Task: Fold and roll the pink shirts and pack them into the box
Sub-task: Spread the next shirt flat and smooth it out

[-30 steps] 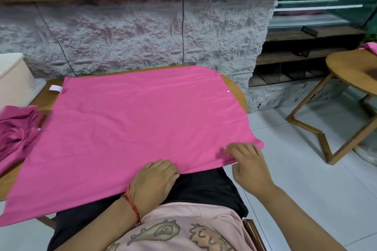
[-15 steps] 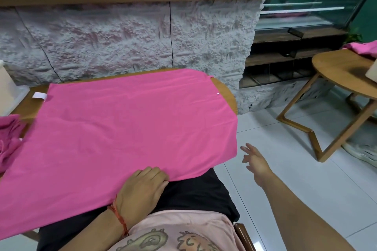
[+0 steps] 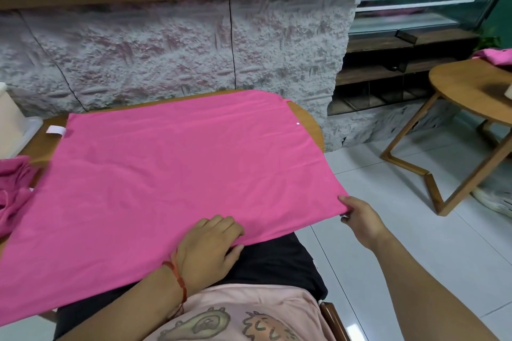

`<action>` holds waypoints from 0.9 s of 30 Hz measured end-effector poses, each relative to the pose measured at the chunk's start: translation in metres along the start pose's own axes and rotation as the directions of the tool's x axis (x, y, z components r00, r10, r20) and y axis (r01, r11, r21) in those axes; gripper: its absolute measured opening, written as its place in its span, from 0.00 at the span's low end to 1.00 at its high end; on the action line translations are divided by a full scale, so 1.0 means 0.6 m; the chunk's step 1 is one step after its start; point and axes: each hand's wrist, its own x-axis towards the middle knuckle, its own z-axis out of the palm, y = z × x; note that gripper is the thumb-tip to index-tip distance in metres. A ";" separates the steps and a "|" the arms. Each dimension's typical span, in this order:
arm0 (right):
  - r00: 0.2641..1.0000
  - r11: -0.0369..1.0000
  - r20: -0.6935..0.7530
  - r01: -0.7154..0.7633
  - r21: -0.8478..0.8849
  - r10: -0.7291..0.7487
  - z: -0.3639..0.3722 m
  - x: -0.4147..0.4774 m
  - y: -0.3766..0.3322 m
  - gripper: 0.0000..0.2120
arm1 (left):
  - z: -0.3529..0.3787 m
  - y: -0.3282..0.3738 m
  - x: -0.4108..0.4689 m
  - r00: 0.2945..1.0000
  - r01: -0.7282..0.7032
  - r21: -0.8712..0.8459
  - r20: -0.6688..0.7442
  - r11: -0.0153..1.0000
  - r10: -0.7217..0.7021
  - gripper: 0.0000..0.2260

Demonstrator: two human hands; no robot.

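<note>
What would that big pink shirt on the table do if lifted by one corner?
Probably flop and drape: the pink shirt sags limply over the near edge of the table. Likely light, since the right hand holds its corner with just a pinch.

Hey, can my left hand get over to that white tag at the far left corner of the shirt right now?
Probably yes. The left hand grips the near hem of the shirt, and nothing stands on the cloth between it and the white tag; it would have to let go first.
</note>
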 end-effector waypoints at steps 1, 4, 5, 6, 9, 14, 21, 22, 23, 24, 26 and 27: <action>1.000 1.000 0.020 0.003 -0.004 -0.003 -0.005 0.000 -0.005 0.10 | 0.001 0.004 0.014 0.999 -0.032 0.017 0.024 0.999 0.032 0.10; 0.993 0.996 0.115 0.034 -0.087 -0.024 -0.023 -0.008 -0.025 0.10 | 0.004 0.023 0.059 0.991 -0.127 0.065 0.045 0.990 0.125 0.13; 0.988 0.990 0.148 0.057 -0.127 -0.038 -0.028 -0.012 -0.032 0.10 | 0.007 0.031 0.072 0.988 -0.150 0.080 0.056 0.985 0.146 0.13; 0.984 0.982 0.170 0.084 -0.167 -0.056 -0.033 -0.016 -0.039 0.10 | 0.010 0.039 0.085 0.985 -0.165 0.097 0.069 0.981 0.159 0.13; 0.984 0.952 0.142 0.146 -0.268 -0.110 -0.034 -0.025 -0.058 0.12 | 0.030 0.055 0.116 0.979 -0.172 0.102 0.126 0.980 0.159 0.16; 0.964 0.930 -0.022 0.249 -0.269 -0.264 -0.018 -0.030 -0.068 0.11 | 0.059 0.068 0.144 0.969 -0.134 0.113 0.225 0.984 0.106 0.17; 0.914 0.908 -0.163 0.323 -0.265 -0.373 -0.007 -0.036 -0.061 0.09 | 0.057 0.120 0.167 0.907 -0.340 0.329 0.361 0.881 0.215 0.05; 0.900 0.900 -0.190 0.332 -0.284 -0.392 -0.006 -0.036 -0.059 0.08 | 0.057 0.127 0.170 0.898 -0.358 0.349 0.384 0.866 0.217 0.06; 0.888 0.892 -0.219 0.329 -0.312 -0.404 -0.005 -0.038 -0.058 0.07 | 0.057 0.133 0.174 0.894 -0.366 0.360 0.393 0.858 0.216 0.07; 0.874 0.881 -0.254 0.312 -0.356 -0.413 -0.004 -0.041 -0.055 0.07 | 0.058 0.138 0.178 0.895 -0.361 0.363 0.395 0.859 0.209 0.07; 0.790 0.767 -0.321 0.270 -0.582 -0.522 0.000 -0.054 -0.045 0.08 | 0.060 0.140 0.180 0.905 -0.334 0.368 0.382 0.868 0.186 0.07; 0.706 0.621 -0.268 0.302 -0.723 -0.655 0.005 -0.064 -0.037 0.10 | 0.061 0.140 0.180 0.913 -0.322 0.367 0.363 0.873 0.184 0.08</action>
